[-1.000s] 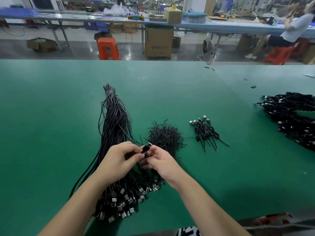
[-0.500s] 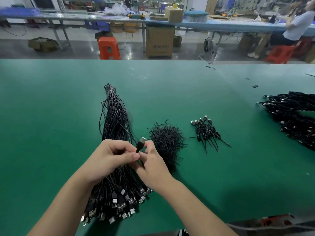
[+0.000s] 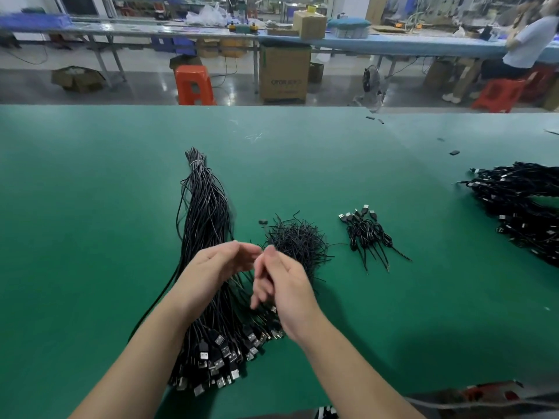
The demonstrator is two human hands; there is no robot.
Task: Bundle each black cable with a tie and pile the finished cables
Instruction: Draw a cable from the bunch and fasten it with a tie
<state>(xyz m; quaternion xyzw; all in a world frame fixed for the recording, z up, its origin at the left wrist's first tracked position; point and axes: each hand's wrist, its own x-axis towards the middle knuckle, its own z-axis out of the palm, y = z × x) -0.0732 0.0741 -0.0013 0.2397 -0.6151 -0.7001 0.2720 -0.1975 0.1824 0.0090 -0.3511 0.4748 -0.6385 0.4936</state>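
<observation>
My left hand (image 3: 217,264) and my right hand (image 3: 281,282) meet above the big bundle of loose black USB cables (image 3: 208,237), both blurred by motion. One black cable's plug (image 3: 263,221) sticks up just above them, and its thin lead drops to the fingertips of both hands, which pinch it. The heap of short black ties (image 3: 298,241) lies right behind my right hand. A small pile of finished, tied cables (image 3: 367,232) sits to the right of the ties.
A large heap of black cables (image 3: 520,207) lies at the right edge of the green table (image 3: 90,207). Small black bits (image 3: 453,152) are scattered at the far right. Beyond the table are stools, boxes and a seated person.
Both hands have risen and moved away from me, toward the tie heap. The plug now stands higher above the fingers, with more cable drawn out of the bundle.
</observation>
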